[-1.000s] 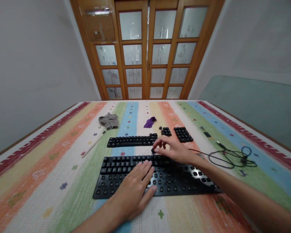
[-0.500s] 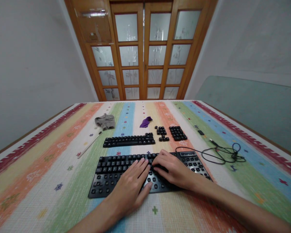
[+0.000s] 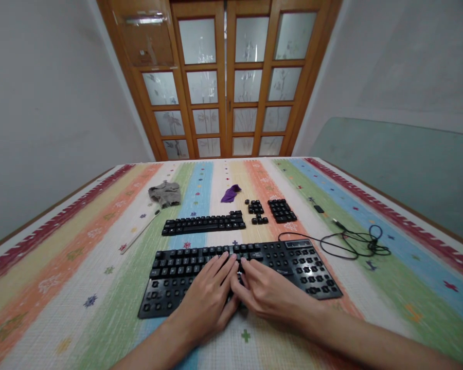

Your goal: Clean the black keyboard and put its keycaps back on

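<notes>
A black keyboard (image 3: pixel 312 288) lies in front of me, with keycaps fitted along its upper rows and bare switches in its lower rows and at the right end. My left hand (image 3: pixel 208 290) rests flat over its middle, fingers stretched forward and close together. Beside it, my right hand (image 3: pixel 264 290) is bent, with thumb and fingers drawn together against the left hand's fingertips. Whatever the right fingers hold, if anything, is hidden. Beyond the keyboard sit loose black keycaps: long rows (image 3: pixel 204 224), a small cluster (image 3: pixel 256 207) and a square block (image 3: pixel 281 210).
The keyboard's cable (image 3: pixel 345 239) coils at the right, with a small black piece (image 3: pixel 318 209) behind its plug. A grey cloth (image 3: pixel 165 194), a purple cloth (image 3: pixel 230 193) and a thin brush-like stick (image 3: pixel 141 231) lie farther back on the striped tablecloth (image 3: pixel 111 298).
My right hand has drawn back toward me and turned, uncovering keys at the keyboard's upper right. Its fingers now meet the left hand's fingertips. The left hand stays nearly in place.
</notes>
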{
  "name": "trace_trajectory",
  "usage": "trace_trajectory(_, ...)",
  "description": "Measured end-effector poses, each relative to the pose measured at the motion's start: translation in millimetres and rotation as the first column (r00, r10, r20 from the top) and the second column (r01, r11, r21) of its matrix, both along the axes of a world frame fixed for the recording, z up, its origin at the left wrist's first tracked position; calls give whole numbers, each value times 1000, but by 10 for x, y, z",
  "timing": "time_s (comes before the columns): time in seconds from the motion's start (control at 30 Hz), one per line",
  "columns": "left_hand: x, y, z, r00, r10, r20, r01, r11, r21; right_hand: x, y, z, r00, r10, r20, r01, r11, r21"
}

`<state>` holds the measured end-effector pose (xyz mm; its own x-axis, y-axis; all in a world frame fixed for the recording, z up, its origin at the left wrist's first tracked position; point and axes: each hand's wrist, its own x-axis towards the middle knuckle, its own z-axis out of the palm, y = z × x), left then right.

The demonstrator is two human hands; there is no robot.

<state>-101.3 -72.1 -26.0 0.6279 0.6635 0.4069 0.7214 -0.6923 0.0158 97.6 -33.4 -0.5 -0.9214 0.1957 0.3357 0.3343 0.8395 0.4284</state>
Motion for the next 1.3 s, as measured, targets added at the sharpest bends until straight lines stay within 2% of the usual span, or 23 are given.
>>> trace_trajectory(0.13, 20, 5, -2, 1000, 12, -22, -12, 1000, 13, -19, 44, 39, 999, -30, 25, 32, 995, -99)
trace_trajectory(0.27, 42, 6, 0, 995, 18, -99, -12, 998, 59, 15, 16, 9, 998, -62, 32, 65, 993, -97)
trace_trajectory(0.43, 81, -1, -33, 989, 48, -137, -32, 992, 121, 57, -78, -84, 993, -107, -39, 102, 989, -111)
trace_trajectory(0.6, 109, -7, -47, 987, 55, -151, -37, 992, 119, 1, -52, -129, 990, -142, -1, 141, 982, -123)
trace_trajectory(0.7, 115, -11, -56, 989, 62, -135, -48, 994, 100, -44, 5, -54, 992, -120, 34, 124, 981, -151)
trace_trajectory(0.77, 116, -18, -67, 989, 66, -131, -55, 995, 87, -53, 79, 56, 994, -95, 48, 104, 967, -234)
trace_trajectory(0.87, 108, -31, -79, 989, 67, -129, -57, 995, 85, -37, 297, 245, 994, -112, 17, 110, 921, -374)
trace_trajectory(0.97, 85, -46, -69, 989, 65, -134, -53, 994, 91, -27, 658, 343, 956, -260, -134, 172, 870, -462)
trace_trajectory(1.07, 56, -60, -43, 987, 56, -147, -44, 995, 87, -55, 1083, 317, 913, -351, -210, 191, 819, -541)
trace_trajectory(1.2, 25, -65, -33, 992, 36, -124, -33, 999, 31, -136, 1542, 231, 865, -474, -163, 273, 718, -640)
trace_trajectory(1.3, 18, -61, -42, 991, 35, -131, -35, 999, 2, -193, 1730, 202, 864, -484, -141, 281, 693, -664)
